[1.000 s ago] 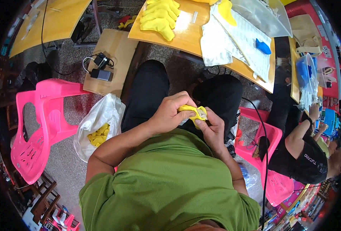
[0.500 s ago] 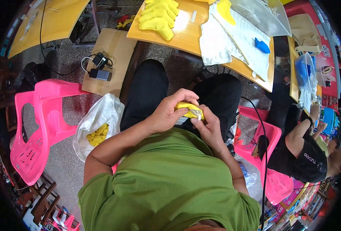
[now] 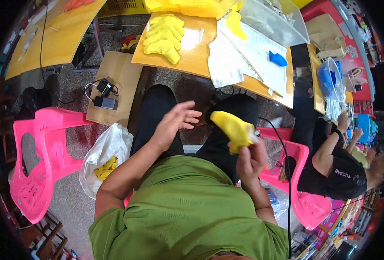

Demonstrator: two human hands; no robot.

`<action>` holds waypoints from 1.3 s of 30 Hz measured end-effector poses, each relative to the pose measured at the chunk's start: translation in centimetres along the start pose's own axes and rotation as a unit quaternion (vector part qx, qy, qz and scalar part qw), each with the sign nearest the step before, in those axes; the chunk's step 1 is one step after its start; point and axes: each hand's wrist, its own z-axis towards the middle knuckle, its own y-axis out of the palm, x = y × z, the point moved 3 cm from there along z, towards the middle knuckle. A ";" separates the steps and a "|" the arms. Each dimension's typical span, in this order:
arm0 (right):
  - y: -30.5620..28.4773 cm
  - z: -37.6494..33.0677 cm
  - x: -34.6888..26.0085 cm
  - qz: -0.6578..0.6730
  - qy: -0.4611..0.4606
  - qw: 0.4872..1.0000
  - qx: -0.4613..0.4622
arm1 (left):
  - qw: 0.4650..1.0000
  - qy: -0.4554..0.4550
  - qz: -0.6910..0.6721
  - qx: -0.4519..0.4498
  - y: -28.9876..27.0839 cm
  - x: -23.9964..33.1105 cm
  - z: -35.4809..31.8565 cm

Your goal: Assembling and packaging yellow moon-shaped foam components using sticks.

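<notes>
A plump yellow cloth piece [image 3: 233, 128], elongated and slightly curved, is held over my lap by its near end. My right hand [image 3: 251, 160] grips it there between thumb and fingers, and a white bit shows at that end beside the fingers. My left hand [image 3: 176, 123] is raised over my left thigh, apart from the piece, with its fingers spread and nothing in them. On the table [image 3: 194, 65] ahead, several similar yellow pieces [image 3: 162, 39] overlap in a row.
White cloth [image 3: 226, 65] with a long thin stick and a small blue piece [image 3: 277, 58] lies beside a clear bin [image 3: 287, 32]. A white sack [image 3: 114, 143] holds yellow cloth at left. Pink chairs [image 3: 49, 151] stand either side. A black cable [image 3: 289, 186] hangs at right, near another person [image 3: 335, 169].
My hands have parted. The right hand has drawn the yellow piece to the right and it now shows at full length; the left hand has let go and opened. The view has shifted slightly.
</notes>
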 end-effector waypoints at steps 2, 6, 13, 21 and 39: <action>-0.8 -0.7 2.3 -0.106 -0.126 0.986 -0.006 | 0.984 0.025 0.165 -0.057 -0.3 -3.1 0.8; 1.9 -0.7 3.3 -0.259 -0.099 0.947 -0.161 | 0.943 0.027 0.325 -0.071 1.2 -6.3 0.7; 2.6 -0.4 1.9 -0.245 -0.146 0.943 -0.168 | 0.915 0.154 0.356 -0.112 2.3 -6.4 1.1; 3.4 1.2 -0.5 -0.236 -0.218 0.928 -0.189 | 0.981 -0.046 -0.066 -0.175 1.8 2.7 -2.1; 2.3 2.7 -0.6 -0.239 -0.192 0.926 -0.223 | 0.995 -0.056 0.018 -0.086 4.1 2.5 -2.3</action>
